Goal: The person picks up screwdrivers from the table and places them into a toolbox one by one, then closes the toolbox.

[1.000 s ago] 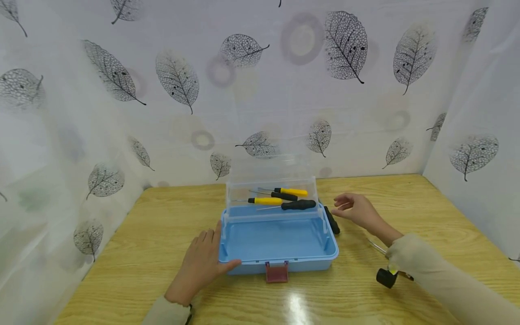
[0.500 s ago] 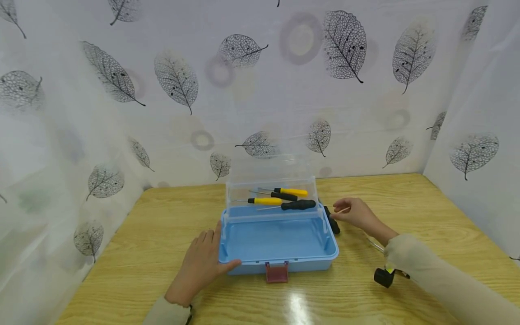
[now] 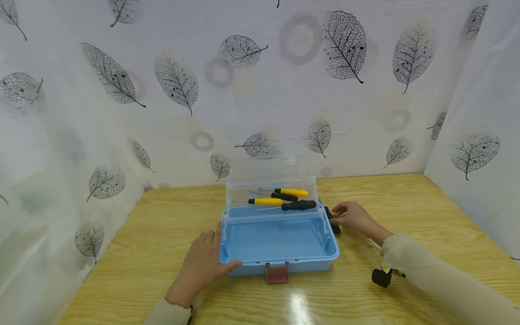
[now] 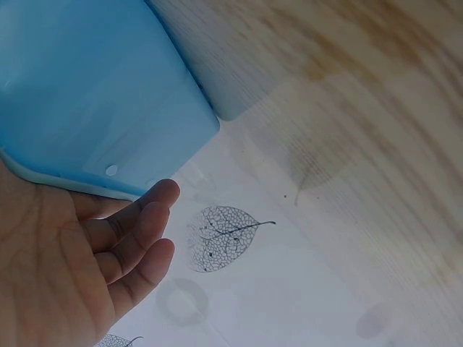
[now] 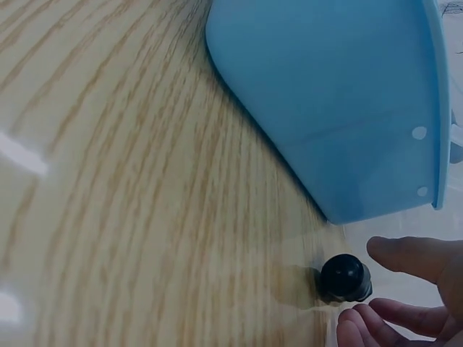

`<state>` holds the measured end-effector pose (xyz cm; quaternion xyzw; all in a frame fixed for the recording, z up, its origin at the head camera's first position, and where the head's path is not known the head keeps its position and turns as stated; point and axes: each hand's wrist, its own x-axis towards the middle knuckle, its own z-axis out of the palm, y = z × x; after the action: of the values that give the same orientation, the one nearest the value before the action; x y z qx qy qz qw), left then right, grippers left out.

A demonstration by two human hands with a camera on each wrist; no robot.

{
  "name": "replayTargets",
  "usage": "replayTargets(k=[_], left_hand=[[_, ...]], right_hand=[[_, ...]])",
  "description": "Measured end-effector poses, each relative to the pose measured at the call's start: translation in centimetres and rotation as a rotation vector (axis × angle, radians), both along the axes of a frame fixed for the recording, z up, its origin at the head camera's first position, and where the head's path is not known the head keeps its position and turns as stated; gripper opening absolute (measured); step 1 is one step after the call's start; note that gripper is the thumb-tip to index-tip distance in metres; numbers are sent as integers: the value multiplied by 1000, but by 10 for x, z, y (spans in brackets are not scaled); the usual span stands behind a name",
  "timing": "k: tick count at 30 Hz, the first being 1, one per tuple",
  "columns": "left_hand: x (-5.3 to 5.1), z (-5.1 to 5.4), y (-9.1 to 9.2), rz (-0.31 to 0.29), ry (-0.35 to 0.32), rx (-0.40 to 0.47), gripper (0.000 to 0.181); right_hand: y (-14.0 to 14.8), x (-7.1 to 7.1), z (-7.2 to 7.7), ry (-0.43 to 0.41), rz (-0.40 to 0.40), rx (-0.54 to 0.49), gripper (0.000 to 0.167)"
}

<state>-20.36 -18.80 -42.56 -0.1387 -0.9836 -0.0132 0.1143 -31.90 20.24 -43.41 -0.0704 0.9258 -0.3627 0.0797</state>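
Handle (image 5: 343,277), glossy, round-ended, beside smooth blue box (image 5: 340,108), my right fingers (image 5: 406,314) apart about it; left fingers (image 4: 139,240) loosely apart against box.

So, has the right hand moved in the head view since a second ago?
Yes: against the blue box, the right hand has shifted slightly down and left in the picture, closer to the black handle.

head view looks down; wrist views share box (image 5: 325,94).

white backdrop (image 3: 264,99) — dark leaf prints (image 3: 346,45), greyish rings (image 3: 302,39) | wood-grain table (image 3: 170,212) — glare (image 3: 299,307) near front
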Motion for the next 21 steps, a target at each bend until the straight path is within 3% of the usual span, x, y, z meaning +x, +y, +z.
replayTargets(k=[6, 13, 21], left_hand=[[0, 1, 0, 10, -17, 5, 109], [0, 1, 1, 8, -20, 10, 109], [0, 0, 0, 7, -13, 14, 109]], right_hand=[[-1, 0, -2, -28, -3, 20, 38], [1, 0, -3, -43, 2, -29, 35], [8, 2, 4, -21, 18, -28, 36]])
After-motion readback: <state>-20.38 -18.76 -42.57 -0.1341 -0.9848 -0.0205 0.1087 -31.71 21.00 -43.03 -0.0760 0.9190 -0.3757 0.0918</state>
